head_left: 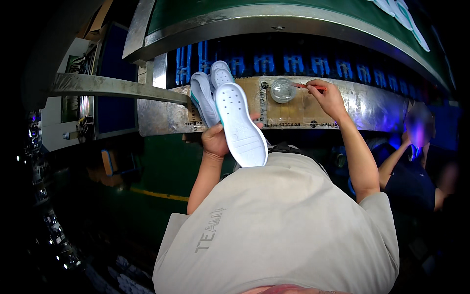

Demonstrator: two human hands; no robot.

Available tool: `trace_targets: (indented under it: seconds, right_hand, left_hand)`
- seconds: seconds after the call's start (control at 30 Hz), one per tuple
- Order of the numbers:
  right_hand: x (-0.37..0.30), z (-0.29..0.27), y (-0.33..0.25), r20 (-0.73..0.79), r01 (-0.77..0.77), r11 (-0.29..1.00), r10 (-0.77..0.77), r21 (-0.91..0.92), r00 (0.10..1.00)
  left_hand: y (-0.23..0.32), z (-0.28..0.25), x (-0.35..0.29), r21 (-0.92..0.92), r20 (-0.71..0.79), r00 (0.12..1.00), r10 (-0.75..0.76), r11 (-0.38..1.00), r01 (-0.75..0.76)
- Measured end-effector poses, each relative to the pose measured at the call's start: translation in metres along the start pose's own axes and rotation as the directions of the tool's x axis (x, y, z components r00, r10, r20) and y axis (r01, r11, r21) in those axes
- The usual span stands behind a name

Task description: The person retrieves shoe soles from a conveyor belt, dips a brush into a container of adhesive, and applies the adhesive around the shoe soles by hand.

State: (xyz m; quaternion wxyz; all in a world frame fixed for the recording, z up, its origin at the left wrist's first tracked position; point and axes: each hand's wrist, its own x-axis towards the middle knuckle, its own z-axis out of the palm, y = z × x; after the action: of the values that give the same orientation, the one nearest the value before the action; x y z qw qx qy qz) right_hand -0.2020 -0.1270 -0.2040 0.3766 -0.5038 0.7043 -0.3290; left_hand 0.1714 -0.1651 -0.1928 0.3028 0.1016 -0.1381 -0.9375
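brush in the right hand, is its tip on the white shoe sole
No, the right hand holds the brush with its tip at the small round dish, apart from the white shoe sole in the left hand.

White shoe sole [240, 125] with small dot pattern, teal edge, at frame centre. Red-orange brush handle [313, 87] upper right of centre. Clear round bowl [283, 90]. Grey shirt [284, 220] lower centre. Blue-lit slots [293, 63] along top, green machine wall [274, 10].

You wear a light grey short-sleeved T-shirt [284, 220]. It carries faint grey lettering on the left side. Your forearms are bare.
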Motion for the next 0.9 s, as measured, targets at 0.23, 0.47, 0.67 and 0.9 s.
trace_targets:
  seconds: [0.23, 0.47, 0.67, 0.9]
  right_hand:
    - [-0.026, -0.030, -0.068, -0.022, 0.307, 0.946, -0.306, 0.101, 0.952]
    - [-0.019, -0.042, -0.117, 0.352, 0.614, 0.785, -0.599, 0.081, 0.720]
    - [0.003, -0.039, -0.102, 0.254, 0.636, 0.771, -0.618, 0.012, 0.744]
    - [-0.030, -0.006, -0.104, 0.065, 0.558, 0.829, -0.556, -0.028, 0.829]
  left_hand:
    - [-0.013, -0.005, 0.004, 0.074, -0.025, 0.996, -0.084, 0.994, 0.085]
    - [0.003, 0.010, 0.007, -0.030, -0.066, 0.925, -0.374, 0.927, 0.373]
    - [0.005, 0.041, 0.012, -0.009, -0.026, 0.940, -0.341, 0.940, 0.341]
    - [0.022, 0.039, 0.032, 0.632, -0.023, 0.993, 0.120, 0.771, -0.079]
